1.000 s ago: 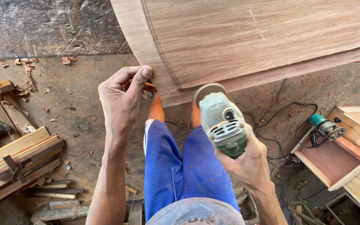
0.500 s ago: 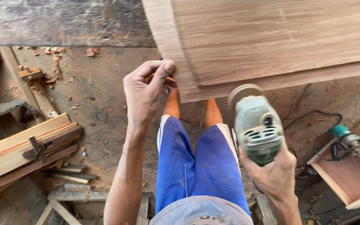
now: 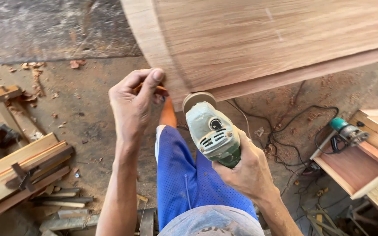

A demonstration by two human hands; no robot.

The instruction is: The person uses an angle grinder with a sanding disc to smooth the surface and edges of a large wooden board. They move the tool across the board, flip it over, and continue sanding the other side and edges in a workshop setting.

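R hand (image 3: 251, 171) is wrapped tight round the grinder (image 3: 214, 134) body, fingers fully closed on the green rear end, pale housing w/ vents pointing up-forward; its sanding disc (image 3: 199, 98) sits right at the panel (image 3: 267, 41) lower edge, touching or v. nearly, can't tell which. Grinder looks stiff, dense, fairly heavy for one hand, prob. kicks under power, so the mid-body wrap behind the vents seems the sound hold; cable not clearly traceable. L hand (image 3: 135, 105), just left of grinder, is curled, thumb pressed down on panel's rounded corner, pinching a thin orange stick, maybe a pencil, against it. Panel is broad, rigid wood w/ lighter edge band, heavy-looking, sharp-ish rim; best steadied at that corner, judging by the overhang. Below grinder: blue shorts (image 3: 184, 183). Right of grinder, further off: tangled black cord (image 3: 285, 131), then a teal power tool (image 3: 346, 131) on a wooden box (image 3: 355, 168). Far left of grinder: stacked planks (image 3: 18, 170) on dusty floor.
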